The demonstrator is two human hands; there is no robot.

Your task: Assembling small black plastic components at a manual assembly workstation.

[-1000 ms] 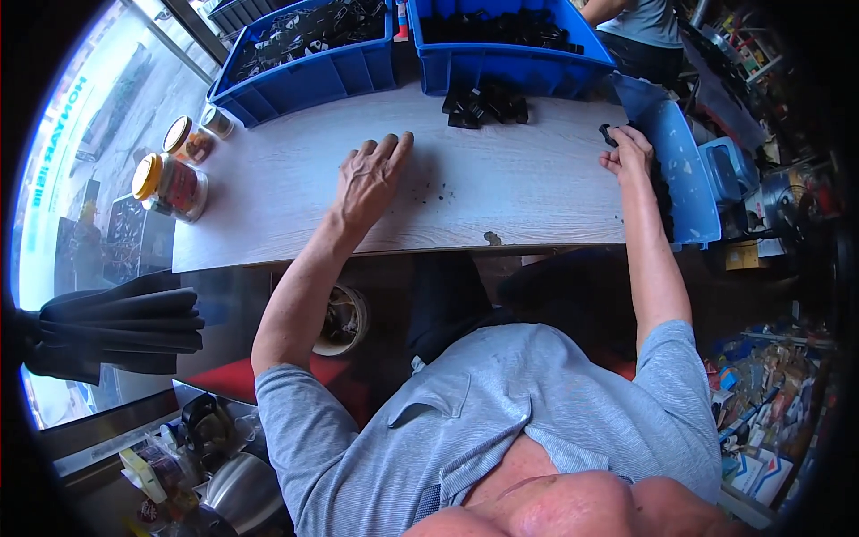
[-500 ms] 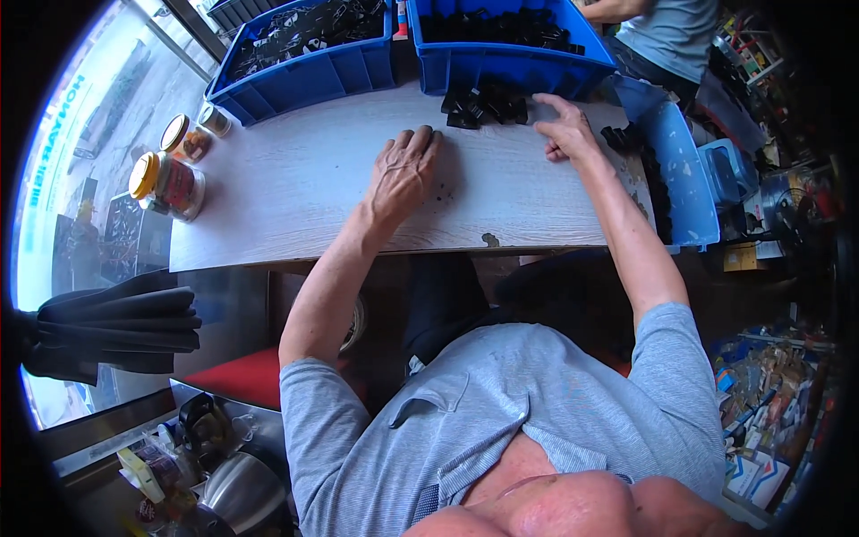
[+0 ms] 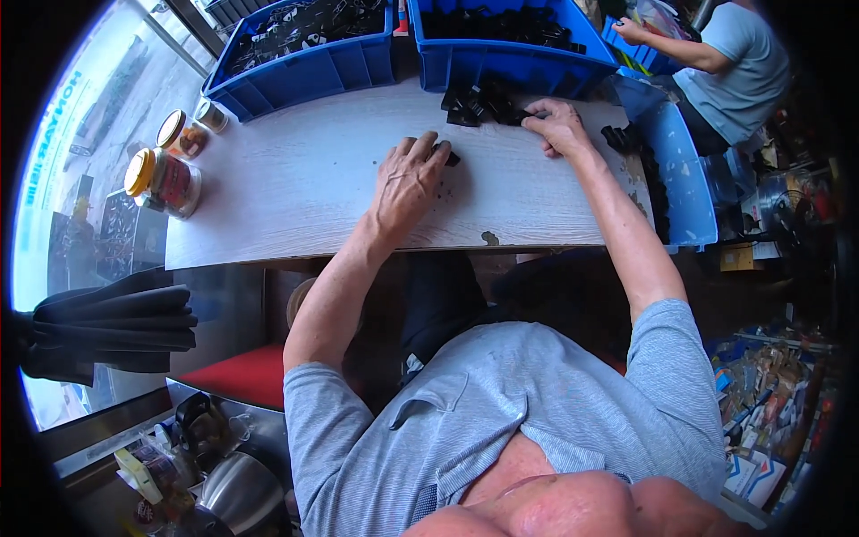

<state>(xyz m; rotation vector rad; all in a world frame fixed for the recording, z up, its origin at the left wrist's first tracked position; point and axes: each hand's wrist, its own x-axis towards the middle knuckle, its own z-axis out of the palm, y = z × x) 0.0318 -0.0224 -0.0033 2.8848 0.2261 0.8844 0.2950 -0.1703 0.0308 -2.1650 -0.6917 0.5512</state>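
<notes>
My left hand (image 3: 410,179) is over the middle of the white wood-grain table (image 3: 304,179), closed with its fingers curled. A small black part (image 3: 453,157) sticks out beyond its thumb side; the rest of it is hidden by the fingers. Farther off and to the right, my right hand (image 3: 558,130) pinches at the right end of a heap of black parts (image 3: 474,106). Thumb and forefinger are closed on a black piece there, whose shape I cannot make out. The heap lies against the front of the right blue bin (image 3: 510,70).
Another blue bin (image 3: 309,76), full of black and metal parts, stands far left. Lidded jars (image 3: 170,183) line the table's left side. A few black parts (image 3: 622,138) lie by a pale blue tub (image 3: 684,170) at the right edge. A co-worker (image 3: 738,72) stands beyond.
My right hand has closed its fingers at the heap's right end. A black part now shows at my left hand, which has shifted slightly. The co-worker has moved to the right.
</notes>
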